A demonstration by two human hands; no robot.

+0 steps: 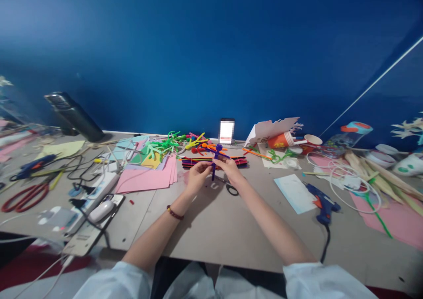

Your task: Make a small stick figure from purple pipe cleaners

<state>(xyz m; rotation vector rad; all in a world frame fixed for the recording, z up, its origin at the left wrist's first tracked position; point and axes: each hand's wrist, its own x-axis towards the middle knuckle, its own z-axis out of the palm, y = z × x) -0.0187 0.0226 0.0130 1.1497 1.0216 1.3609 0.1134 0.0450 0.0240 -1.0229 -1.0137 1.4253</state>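
Left hand (198, 176) and right hand (230, 169) raised just above the counter (205, 233) — grip closed from both sides on a purple pipe-cleaner figure (215, 160), fingertips pinching its body, legs pointing down. Figure is held upright, in front of a flat stack of multicoloured pipe cleaners (233, 161); orange pipe-cleaner pieces (209, 146) show just behind its head. Black-handled scissors (232, 190) lie just below the right hand. Braided bracelet (174, 212) on left wrist.

Left of hands: sheets of pink paper (145, 180), with a heap of green pipe-cleaner figures (161, 148) beyond. Right: blue hot glue gun (322, 204) on the counter — not touched. Further right, an orange paper cup (280, 140) lies on its side. Far left: red-handled scissors (24, 197) near a white power strip (95, 197).
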